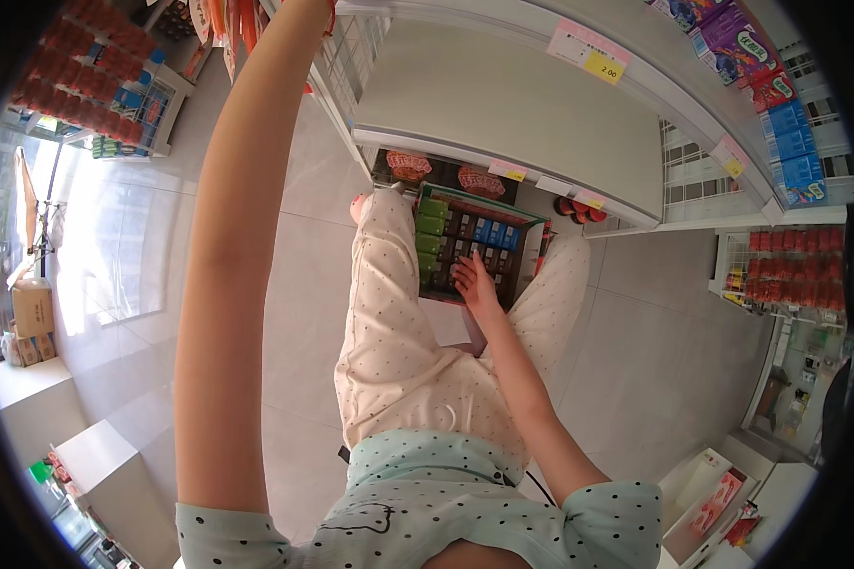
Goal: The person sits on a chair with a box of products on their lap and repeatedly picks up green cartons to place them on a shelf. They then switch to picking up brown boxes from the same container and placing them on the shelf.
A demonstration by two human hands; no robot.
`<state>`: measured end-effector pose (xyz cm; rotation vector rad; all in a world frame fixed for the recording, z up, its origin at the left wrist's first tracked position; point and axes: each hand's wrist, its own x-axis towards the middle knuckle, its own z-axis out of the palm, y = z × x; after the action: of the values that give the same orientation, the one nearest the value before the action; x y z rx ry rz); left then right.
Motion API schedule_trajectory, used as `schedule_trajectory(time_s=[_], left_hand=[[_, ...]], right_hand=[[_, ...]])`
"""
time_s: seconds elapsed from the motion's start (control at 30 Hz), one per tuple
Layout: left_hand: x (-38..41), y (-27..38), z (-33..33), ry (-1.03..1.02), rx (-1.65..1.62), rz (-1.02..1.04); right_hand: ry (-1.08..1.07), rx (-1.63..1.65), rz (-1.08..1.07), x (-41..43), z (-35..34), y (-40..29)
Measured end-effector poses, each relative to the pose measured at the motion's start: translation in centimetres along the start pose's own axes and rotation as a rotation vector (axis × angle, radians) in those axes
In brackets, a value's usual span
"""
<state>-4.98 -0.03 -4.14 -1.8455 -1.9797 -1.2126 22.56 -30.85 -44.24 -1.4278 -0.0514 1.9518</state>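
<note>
A crate [534, 238] stands on the floor between my knees, in front of the shelf unit. It holds rows of small boxes: green boxes [430, 225] at the left, blue boxes [497, 234] at the right and dark boxes [462, 223] between and below them. Over the lower part of the crate my right hand [475, 282] hovers with its fingers slightly spread and nothing seen in it. My left arm reaches up past the top edge of the picture, beside the left end of the shelf; its hand is out of view.
A grey shelf board [505, 85] with price tags spans the front. Drink cartons [744, 50] stand on the shelf at upper right. Jars with patterned covers [408, 165] sit under the board. Wire racks of red packs [790, 267] stand right and upper left, a cardboard box [33, 307] far left.
</note>
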Motion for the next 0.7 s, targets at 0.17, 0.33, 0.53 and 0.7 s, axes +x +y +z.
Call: schedule_trajectory(time_s=[0.17, 0.33, 0.53, 0.7], left_hand=[[-0.2, 0.2, -0.2, 0.010, 0.008, 0.041], [0.2, -0.4, 0.2, 0.049, 0.002, 0.042], [0.0, 0.2, -0.2, -0.016, 0.048, 0.107], [0.2, 0.3, -0.1, 0.018, -0.012, 0.132]], right_hand=[[0.064, -0.187, 0.051, 1.6, 0.7, 0.1], [0.101, -0.572, 0.135, 3.0, 2.5, 0.6], [0.104, -0.820, 0.172, 5.9, 3.6, 3.1], [0.195, -0.924, 0.117, 9.1, 2.6, 4.9]])
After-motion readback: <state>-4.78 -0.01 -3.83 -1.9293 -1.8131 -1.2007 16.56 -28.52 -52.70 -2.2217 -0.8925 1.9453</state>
